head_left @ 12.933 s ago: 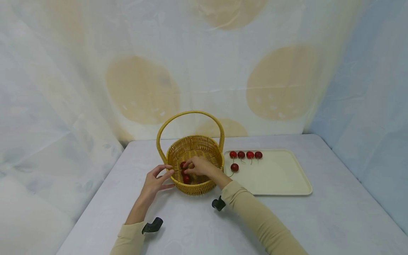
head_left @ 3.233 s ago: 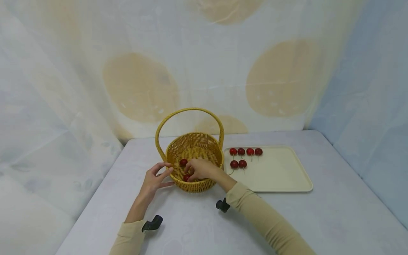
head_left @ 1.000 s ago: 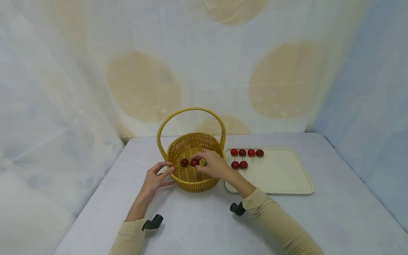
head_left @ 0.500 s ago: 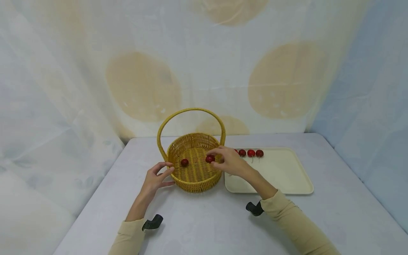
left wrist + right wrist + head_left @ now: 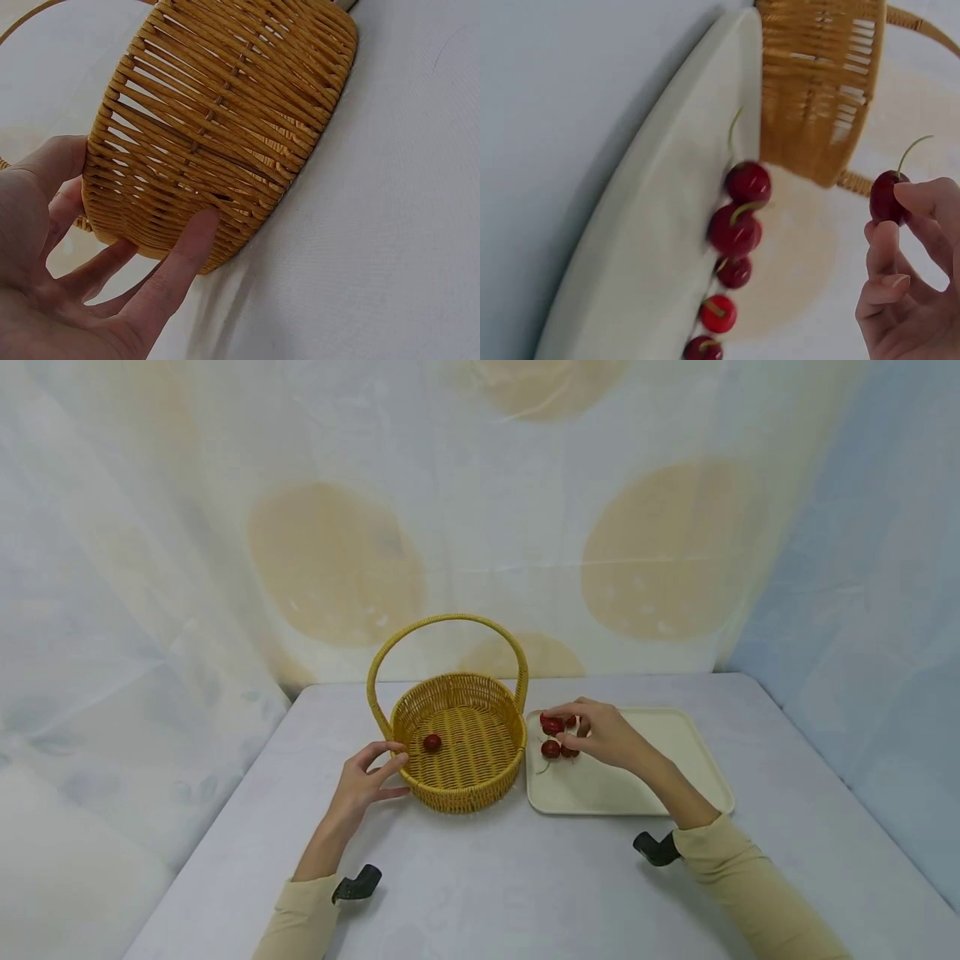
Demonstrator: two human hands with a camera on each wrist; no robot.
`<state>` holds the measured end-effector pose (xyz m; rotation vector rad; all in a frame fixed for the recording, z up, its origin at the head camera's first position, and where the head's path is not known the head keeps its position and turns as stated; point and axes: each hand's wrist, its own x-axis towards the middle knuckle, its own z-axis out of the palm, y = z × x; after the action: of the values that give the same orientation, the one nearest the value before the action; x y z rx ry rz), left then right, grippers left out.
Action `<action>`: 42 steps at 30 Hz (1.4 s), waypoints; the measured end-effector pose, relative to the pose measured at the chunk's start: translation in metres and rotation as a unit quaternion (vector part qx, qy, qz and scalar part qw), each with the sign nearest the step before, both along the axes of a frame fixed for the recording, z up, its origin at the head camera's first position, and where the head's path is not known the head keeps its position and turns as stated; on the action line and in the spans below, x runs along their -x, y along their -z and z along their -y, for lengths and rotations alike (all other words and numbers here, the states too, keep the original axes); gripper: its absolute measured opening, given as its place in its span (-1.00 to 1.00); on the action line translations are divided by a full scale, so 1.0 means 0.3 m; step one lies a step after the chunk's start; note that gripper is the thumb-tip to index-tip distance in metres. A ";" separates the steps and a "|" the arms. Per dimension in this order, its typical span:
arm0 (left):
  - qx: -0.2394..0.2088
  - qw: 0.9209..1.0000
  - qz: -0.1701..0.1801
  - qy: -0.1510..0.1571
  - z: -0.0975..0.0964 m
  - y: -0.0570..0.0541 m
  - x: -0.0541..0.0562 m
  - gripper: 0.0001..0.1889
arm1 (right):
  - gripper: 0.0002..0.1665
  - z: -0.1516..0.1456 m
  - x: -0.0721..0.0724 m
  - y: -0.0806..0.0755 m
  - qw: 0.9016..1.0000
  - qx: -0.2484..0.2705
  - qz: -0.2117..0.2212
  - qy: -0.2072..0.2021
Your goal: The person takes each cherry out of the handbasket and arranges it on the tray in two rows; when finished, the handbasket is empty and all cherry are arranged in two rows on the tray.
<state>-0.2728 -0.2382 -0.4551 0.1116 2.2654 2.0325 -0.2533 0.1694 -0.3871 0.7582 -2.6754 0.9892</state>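
My right hand (image 5: 609, 737) pinches a dark red cherry (image 5: 886, 196) by its sides between thumb and fingers, stem up, above the left part of a cream tray (image 5: 645, 793). In the right wrist view several cherries lie on the tray, among them a near cherry (image 5: 748, 182) and a bright red cherry (image 5: 718, 313); the hand partly covers them in the head view. My left hand (image 5: 360, 787) holds the left side of a yellow wicker basket (image 5: 461, 797), one finger at its rim and others against the outer wall. Inside the basket lies a single cherry (image 5: 432, 742).
The basket's tall arched handle (image 5: 465, 617) stands upright above it. Tray and basket sit side by side on a pale table (image 5: 480, 893). A patterned curtain (image 5: 495, 527) hangs behind and at both sides.
Two cherries have left the basket since the oldest frame; one joined the tray's front row. Over the last second my right hand carried the other rightward, from basket to above the tray. My left hand stayed.
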 end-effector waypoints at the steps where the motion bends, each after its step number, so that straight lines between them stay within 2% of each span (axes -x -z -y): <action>1: 0.000 1.000 0.000 0.000 0.001 0.001 0.001 -0.46 | -0.54 -0.018 0.001 0.006 1.000 -0.004 0.003 0.004; 5: 0.002 1.000 -0.004 0.000 0.002 0.001 0.001 -0.45 | -0.53 -0.084 0.010 0.034 0.999 -0.024 0.015 0.017; 9: 0.003 1.000 -0.005 -0.001 0.004 0.003 0.000 -0.45 | -0.55 -0.130 0.021 0.064 0.999 -0.040 0.024 0.014; 19: 0.009 1.000 0.002 -0.011 0.006 0.011 -0.006 -0.43 | -0.58 -0.185 0.037 0.122 0.996 -0.060 0.067 0.007; 30: 0.010 1.000 0.001 -0.008 0.003 0.008 0.000 -0.42 | -0.56 -0.196 0.061 0.149 0.994 -0.065 0.093 -0.009; 42: -0.002 1.000 -0.006 0.002 0.003 0.003 0.001 -0.48 | -0.57 -0.188 0.071 0.147 0.991 -0.078 0.108 -0.011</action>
<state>-0.2731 -0.2392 -0.4560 0.1273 2.2657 2.0412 -0.2746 0.2259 -0.4312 0.7501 -2.9648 0.9236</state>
